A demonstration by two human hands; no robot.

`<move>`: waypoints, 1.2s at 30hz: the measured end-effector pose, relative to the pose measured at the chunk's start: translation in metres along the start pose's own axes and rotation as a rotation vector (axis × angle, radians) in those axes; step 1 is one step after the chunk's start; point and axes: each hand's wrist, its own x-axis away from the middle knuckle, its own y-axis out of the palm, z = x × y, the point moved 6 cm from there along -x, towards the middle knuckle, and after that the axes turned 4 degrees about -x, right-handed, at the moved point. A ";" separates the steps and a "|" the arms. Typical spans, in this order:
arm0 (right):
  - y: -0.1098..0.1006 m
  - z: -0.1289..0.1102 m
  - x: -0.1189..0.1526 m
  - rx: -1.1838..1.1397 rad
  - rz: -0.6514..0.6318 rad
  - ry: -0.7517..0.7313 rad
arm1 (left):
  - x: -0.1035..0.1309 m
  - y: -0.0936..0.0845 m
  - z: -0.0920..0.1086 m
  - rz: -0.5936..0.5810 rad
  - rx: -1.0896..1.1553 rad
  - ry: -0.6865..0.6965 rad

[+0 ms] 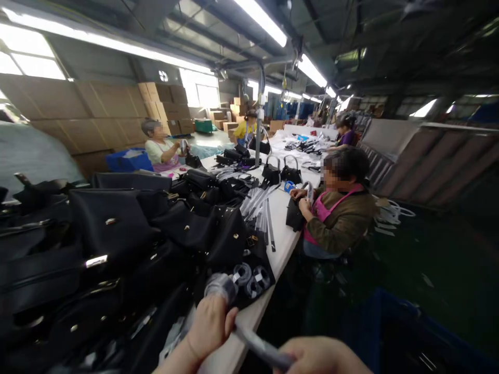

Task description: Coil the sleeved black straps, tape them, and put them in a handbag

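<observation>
Near the table's front edge, my left hand (pixel 210 324) is closed around a rolled, plastic-wrapped strap (pixel 221 286), whose coil shows above the fingers. A dark grey loose length of it runs from that hand to my right hand (pixel 319 356), which is closed on its end at the bottom of the view. Several similar coiled straps (pixel 242 274), banded in white, lie just beyond my left hand on black material. To the left rises a large pile of black handbags (pixel 113 218) with gold-coloured fittings.
Flat plastic-covered strips (pixel 259 208) lie across the white table (pixel 283 228). At its right side a co-worker in a pink apron (pixel 339 208) handles a black bag; another person (pixel 159 148) works on the far left. A blue bin (pixel 374 322) stands on the floor, lower right.
</observation>
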 end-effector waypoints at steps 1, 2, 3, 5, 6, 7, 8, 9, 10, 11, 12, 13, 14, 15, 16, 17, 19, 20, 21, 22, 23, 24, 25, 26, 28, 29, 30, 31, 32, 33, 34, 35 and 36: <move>-0.008 0.003 0.001 -0.016 0.037 0.022 | -0.001 -0.005 0.001 -0.006 -0.015 0.033; -0.016 0.003 0.001 -0.016 0.106 0.028 | -0.005 -0.010 -0.001 -0.012 -0.016 0.022; -0.024 0.000 0.002 0.006 0.196 0.011 | -0.010 -0.012 -0.007 -0.047 0.001 -0.021; -0.037 -0.016 0.005 0.088 0.322 -0.075 | -0.019 -0.012 -0.022 -0.140 0.025 -0.125; -0.041 -0.026 0.006 0.129 0.311 -0.113 | -0.023 -0.008 -0.030 -0.206 0.026 -0.165; -0.046 -0.036 0.007 0.166 0.269 -0.132 | -0.024 -0.003 -0.036 -0.288 0.027 -0.194; -0.052 -0.045 0.008 0.208 0.222 -0.127 | -0.023 0.002 -0.040 -0.366 0.036 -0.214; -0.062 -0.051 0.010 0.253 0.186 -0.103 | -0.021 0.008 -0.042 -0.440 0.059 -0.224; -0.074 -0.056 0.013 0.293 0.159 -0.066 | -0.019 0.013 -0.040 -0.509 0.099 -0.226; -0.088 -0.059 0.015 0.325 0.141 -0.030 | -0.016 0.017 -0.035 -0.566 0.152 -0.226; -0.102 -0.060 0.018 0.341 0.124 0.000 | -0.013 0.021 -0.029 -0.613 0.207 -0.234; -0.116 -0.059 0.019 0.341 0.101 0.029 | -0.011 0.024 -0.021 -0.655 0.254 -0.252; -0.128 -0.057 0.020 0.329 0.073 0.056 | -0.010 0.027 -0.014 -0.685 0.288 -0.283; -0.140 -0.054 0.020 0.317 0.047 0.078 | -0.010 0.030 -0.007 -0.708 0.314 -0.324; -0.150 -0.050 0.020 0.314 0.026 0.095 | -0.011 0.034 -0.002 -0.734 0.345 -0.382; -0.159 -0.045 0.019 0.319 0.007 0.107 | -0.011 0.038 0.002 -0.770 0.395 -0.461; -0.174 -0.040 0.015 0.376 -0.016 0.084 | -0.009 0.047 0.008 -0.869 0.557 -0.663; -0.180 -0.040 0.013 0.438 -0.015 0.037 | -0.007 0.052 0.011 -0.923 0.658 -0.773; -0.186 -0.042 0.012 0.513 0.007 -0.028 | -0.003 0.056 0.015 -0.971 0.766 -0.874; -0.191 -0.045 0.010 0.586 0.045 -0.103 | 0.000 0.058 0.019 -1.001 0.879 -0.963; -0.195 -0.048 0.009 0.640 0.080 -0.176 | 0.002 0.060 0.023 -1.008 1.004 -1.038; -0.198 -0.048 0.006 0.655 0.097 -0.231 | 0.004 0.061 0.028 -0.997 1.146 -1.107; -0.198 -0.046 0.002 0.615 0.081 -0.255 | 0.004 0.061 0.033 -0.955 1.297 -1.178; -0.196 -0.040 -0.004 0.531 0.032 -0.249 | 0.002 0.060 0.037 -0.868 1.447 -1.247; -0.185 -0.025 -0.021 0.304 -0.108 -0.180 | -0.008 0.056 0.037 -0.546 1.689 -1.349; -0.179 -0.018 -0.032 0.196 -0.150 -0.142 | -0.015 0.052 0.033 -0.327 1.768 -1.369; -0.172 -0.012 -0.043 0.107 -0.157 -0.121 | -0.023 0.048 0.028 -0.099 1.820 -1.368; -0.167 -0.009 -0.054 0.042 -0.135 -0.118 | -0.030 0.043 0.023 0.116 1.848 -1.350; -0.161 -0.009 -0.065 -0.002 -0.094 -0.126 | -0.037 0.039 0.016 0.294 1.857 -1.324; -0.154 -0.010 -0.075 -0.025 -0.055 -0.136 | -0.043 0.036 0.009 0.431 1.838 -1.298; -0.146 -0.012 -0.083 -0.020 -0.040 -0.136 | -0.048 0.034 0.000 0.528 1.772 -1.277; -0.136 -0.016 -0.089 0.005 -0.056 -0.123 | -0.051 0.034 -0.011 0.578 1.625 -1.268; -0.124 -0.020 -0.092 0.045 -0.101 -0.094 | -0.053 0.034 -0.022 0.590 1.420 -1.266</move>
